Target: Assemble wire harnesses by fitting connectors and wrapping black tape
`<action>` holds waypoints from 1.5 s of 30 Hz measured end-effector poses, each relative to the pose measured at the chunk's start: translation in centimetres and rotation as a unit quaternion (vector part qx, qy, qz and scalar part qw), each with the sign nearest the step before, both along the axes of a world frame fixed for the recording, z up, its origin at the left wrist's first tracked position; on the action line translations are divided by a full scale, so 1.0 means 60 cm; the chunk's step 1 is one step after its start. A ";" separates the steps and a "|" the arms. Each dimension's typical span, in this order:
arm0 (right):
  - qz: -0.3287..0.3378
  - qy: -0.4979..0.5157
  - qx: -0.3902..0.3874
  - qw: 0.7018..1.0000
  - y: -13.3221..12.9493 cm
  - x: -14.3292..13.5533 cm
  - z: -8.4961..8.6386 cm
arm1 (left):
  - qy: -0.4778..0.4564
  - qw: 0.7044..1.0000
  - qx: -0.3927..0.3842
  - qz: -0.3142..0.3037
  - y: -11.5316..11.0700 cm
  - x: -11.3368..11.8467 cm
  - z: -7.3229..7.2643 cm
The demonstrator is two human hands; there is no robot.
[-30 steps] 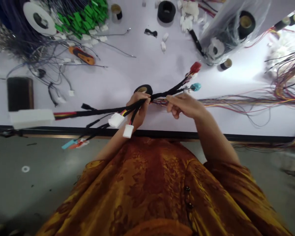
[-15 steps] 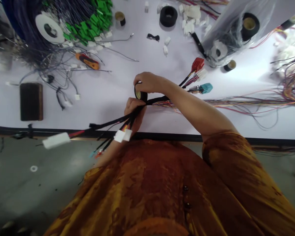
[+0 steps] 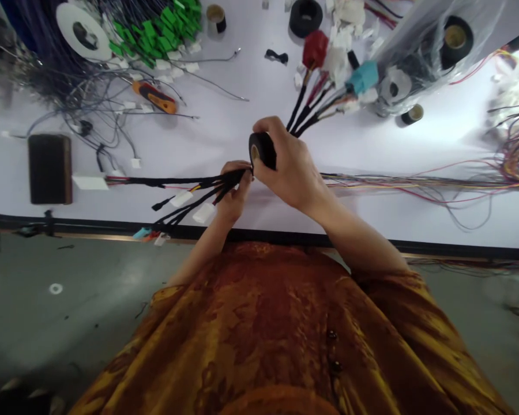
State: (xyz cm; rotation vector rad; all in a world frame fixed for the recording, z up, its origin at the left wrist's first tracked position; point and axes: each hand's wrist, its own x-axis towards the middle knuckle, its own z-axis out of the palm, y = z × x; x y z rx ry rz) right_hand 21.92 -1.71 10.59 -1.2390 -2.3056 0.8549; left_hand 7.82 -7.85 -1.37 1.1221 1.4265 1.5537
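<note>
In the head view, the left hand (image 3: 236, 193) closes its thumb and fingers round the wire harness (image 3: 173, 182) over the worktop (image 3: 207, 138), where its black-wrapped branches meet. The right hand (image 3: 292, 170) pinches the black tape roll (image 3: 263, 151) just beside it, and covers part of the roll's side. That hand also hides the middle of the harness, so how the red connector (image 3: 315, 49) and blue connector (image 3: 362, 77) join it cannot be seen. The thin loose wires (image 3: 372, 181) come out beyond the right wrist and run off to the right edge. At the other end, a long white connector (image 3: 90, 182) lies near the dark block (image 3: 50, 169); smaller connectors near the worktop's edge are blurred. The green connectors (image 3: 160, 34) are cut off at the top, and clear plastic blurs the rolls at upper right.
</note>
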 end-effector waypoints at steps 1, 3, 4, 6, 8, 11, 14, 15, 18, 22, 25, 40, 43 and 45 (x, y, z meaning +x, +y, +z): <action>-0.011 0.017 0.006 1.000 -0.021 0.010 -0.008 | -0.011 1.000 0.005 -0.004 0.003 0.000 0.002; -0.026 0.038 0.017 0.999 -0.061 0.026 -0.031 | -0.033 0.999 0.013 -0.004 0.007 -0.001 0.009; -0.031 0.038 0.019 0.999 -0.079 0.031 -0.046 | -0.043 0.999 0.003 -0.007 0.009 -0.001 0.014; -0.037 0.013 0.005 0.999 -0.110 0.034 -0.079 | -0.049 0.999 -0.022 -0.007 0.010 -0.001 0.027; -0.027 -0.047 -0.034 0.998 -0.129 0.029 -0.111 | -0.044 0.998 -0.045 -0.005 0.009 0.002 0.039; -0.004 -0.129 -0.081 0.988 -0.140 0.017 -0.142 | -0.070 0.995 -0.065 0.006 0.008 0.008 0.049; 0.024 -0.130 -0.091 0.987 -0.133 0.025 -0.134 | -0.113 0.990 -0.079 0.004 0.007 0.007 0.047; 0.042 -0.118 -0.096 0.987 -0.126 0.035 -0.121 | -0.129 0.988 -0.085 -0.006 0.006 0.005 0.045; 0.082 -0.071 -0.105 0.989 -0.076 0.077 -0.068 | -0.184 0.976 -0.100 -0.057 0.002 -0.006 0.041; 0.002 -0.068 -0.041 0.997 0.045 0.106 -0.038 | -0.225 0.963 -0.103 -0.109 -0.006 -0.013 0.042; 0.146 -0.111 -0.183 0.966 0.122 0.081 -0.073 | -0.234 0.963 -0.097 -0.091 -0.007 -0.007 0.044; 0.112 -0.060 -0.024 0.992 0.100 0.045 -0.018 | -0.242 0.958 -0.155 -0.017 0.001 0.011 0.020; 0.156 -0.147 0.033 0.976 0.061 -0.009 0.011 | -0.244 0.958 -0.144 -0.036 0.003 0.012 0.017; 0.198 -0.151 0.028 0.968 0.050 -0.032 0.014 | -0.240 0.961 -0.138 -0.018 0.004 0.013 0.010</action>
